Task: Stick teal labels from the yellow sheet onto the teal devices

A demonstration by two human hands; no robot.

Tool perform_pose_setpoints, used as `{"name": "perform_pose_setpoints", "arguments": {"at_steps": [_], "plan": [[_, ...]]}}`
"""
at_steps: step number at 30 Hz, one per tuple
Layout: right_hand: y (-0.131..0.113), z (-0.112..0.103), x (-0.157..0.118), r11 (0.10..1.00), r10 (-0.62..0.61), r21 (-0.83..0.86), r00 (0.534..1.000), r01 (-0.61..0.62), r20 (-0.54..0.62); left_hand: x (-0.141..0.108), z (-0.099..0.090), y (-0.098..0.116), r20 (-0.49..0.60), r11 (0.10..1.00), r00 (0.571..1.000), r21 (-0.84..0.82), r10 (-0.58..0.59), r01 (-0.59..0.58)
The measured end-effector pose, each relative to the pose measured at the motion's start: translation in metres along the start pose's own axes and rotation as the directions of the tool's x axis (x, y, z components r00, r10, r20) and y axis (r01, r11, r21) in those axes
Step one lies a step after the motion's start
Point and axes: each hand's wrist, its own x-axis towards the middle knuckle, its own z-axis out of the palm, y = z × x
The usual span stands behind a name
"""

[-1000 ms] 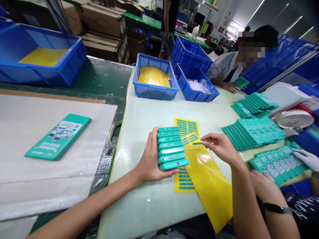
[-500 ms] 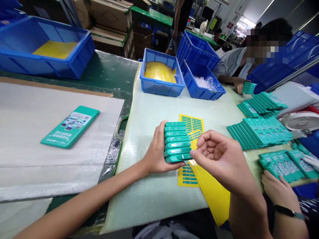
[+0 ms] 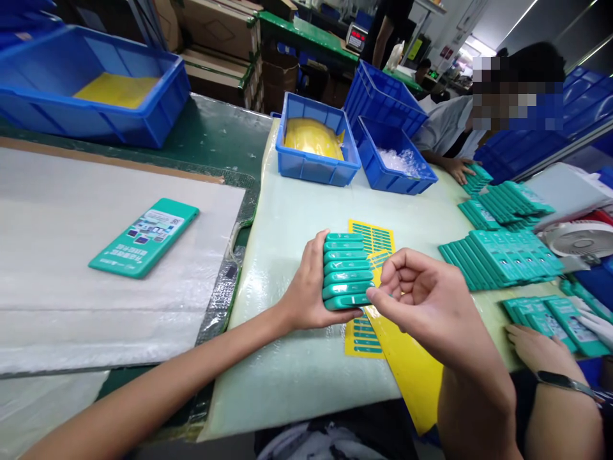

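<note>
My left hand (image 3: 311, 287) is wrapped round a stack of flat green cases with rounded ends (image 3: 345, 263), holding it tilted above the table with the narrow edges facing me. My right hand (image 3: 421, 294) is closed, its thumb tip touching the right end of the lowest case. Whatever lies between that thumb and the curled fingers is hidden. Under and behind the stack is a yellow sheet of narrow green strip labels (image 3: 361, 345). A plain yellow sheet (image 3: 412, 370) slants beneath my right hand.
One printed green case (image 3: 146, 237) lies on the white board (image 3: 48, 211) at left. Blue bins (image 3: 316, 169) stand at the back. Stacked green cases (image 3: 507, 255) fill the right side near a white fan (image 3: 582, 236). Co-workers' hands (image 3: 541, 351) touch cases there.
The view has shifted slightly. The strip's edge on the lowest case looks flatter against it, while both my hands keep nearly the same pose. A co-worker's hand at the back has moved over the cases.
</note>
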Motion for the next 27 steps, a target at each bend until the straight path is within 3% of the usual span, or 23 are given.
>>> {"name": "perform_pose_setpoints", "arguments": {"at_steps": [14,19,23,27], "plan": [[0.008,0.004,0.001,0.996,-0.026,-0.079,0.999,0.029,0.036,-0.001,0.0,-0.002,0.013,1.0,1.0,0.018,-0.014,0.014],[0.011,-0.003,0.005,0.943,-0.091,-0.309,0.989,0.123,0.115,0.0,0.0,-0.001,0.003,1.0,1.0,0.021,0.006,-0.006],[0.012,-0.019,0.015,0.842,-0.163,-0.516,0.986,0.158,0.036,0.0,-0.001,0.0,-0.011,1.0,1.0,0.015,0.006,-0.005],[0.023,-0.031,0.021,0.957,-0.118,-0.276,0.99,0.092,-0.081,-0.001,-0.002,-0.001,0.0,1.0,1.0,0.03,0.002,-0.002]]}}
